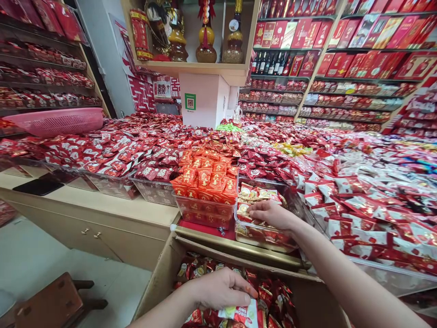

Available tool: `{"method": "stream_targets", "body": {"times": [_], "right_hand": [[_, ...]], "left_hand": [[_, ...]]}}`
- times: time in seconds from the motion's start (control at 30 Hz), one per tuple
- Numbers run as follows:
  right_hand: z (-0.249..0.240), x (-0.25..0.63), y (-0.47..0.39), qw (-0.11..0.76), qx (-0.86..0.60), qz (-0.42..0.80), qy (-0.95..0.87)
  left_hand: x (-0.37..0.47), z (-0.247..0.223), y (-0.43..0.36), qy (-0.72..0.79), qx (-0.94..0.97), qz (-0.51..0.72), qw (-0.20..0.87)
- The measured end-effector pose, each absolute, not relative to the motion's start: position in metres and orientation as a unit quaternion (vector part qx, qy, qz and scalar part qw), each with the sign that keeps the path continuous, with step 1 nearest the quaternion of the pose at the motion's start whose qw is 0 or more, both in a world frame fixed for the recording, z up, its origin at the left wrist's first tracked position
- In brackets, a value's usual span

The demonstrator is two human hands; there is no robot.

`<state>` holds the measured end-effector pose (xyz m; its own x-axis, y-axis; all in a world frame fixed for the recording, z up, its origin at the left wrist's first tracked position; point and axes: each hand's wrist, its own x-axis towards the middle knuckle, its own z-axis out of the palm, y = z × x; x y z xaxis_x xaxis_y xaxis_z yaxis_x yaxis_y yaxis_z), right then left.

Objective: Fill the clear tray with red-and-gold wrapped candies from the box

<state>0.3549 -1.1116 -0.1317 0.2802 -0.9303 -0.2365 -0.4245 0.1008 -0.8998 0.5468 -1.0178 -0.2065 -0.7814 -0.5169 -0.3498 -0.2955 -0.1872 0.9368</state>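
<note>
My left hand point(221, 288) is down in the cardboard box, thumb and fingers closed on a red, white and green candy packet point(251, 314). Around it lie many loose red wrapped candy packets point(273, 296). Further up, my right hand point(271, 213) reaches over the rim of a clear plastic bin point(262, 226). Its fingers are pressed together on a red-and-gold candy packet point(243, 211); the palm side is hidden. More packets of this kind point(249, 191) fill the bin in a low layer.
The open cardboard box point(160, 282) stands against the counter edge. Beside the right hand's bin is a heaped bin of orange-red packets point(208, 182). White-and-red packets point(362, 223) pile up at right. A black phone-like slab point(39, 186), pink basket point(61, 120) and wooden stool point(51, 300) are at left.
</note>
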Motion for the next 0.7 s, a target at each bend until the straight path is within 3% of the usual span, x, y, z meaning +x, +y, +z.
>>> {"method": "stream_targets", "body": {"times": [0.23,0.7], "right_hand": [[-0.1304,0.3549,-1.1130,0.392,-0.743,-0.154,0.519],[-0.1338,0.3538,-1.1117,0.342,-0.756,-0.140,0.540]], "left_hand": [[0.5449,-0.2051,-1.0172,-0.613,0.333,-0.714,0.070],[0.5433,-0.2086,-1.0163,-0.538,0.337,-0.763,0.121]]}}
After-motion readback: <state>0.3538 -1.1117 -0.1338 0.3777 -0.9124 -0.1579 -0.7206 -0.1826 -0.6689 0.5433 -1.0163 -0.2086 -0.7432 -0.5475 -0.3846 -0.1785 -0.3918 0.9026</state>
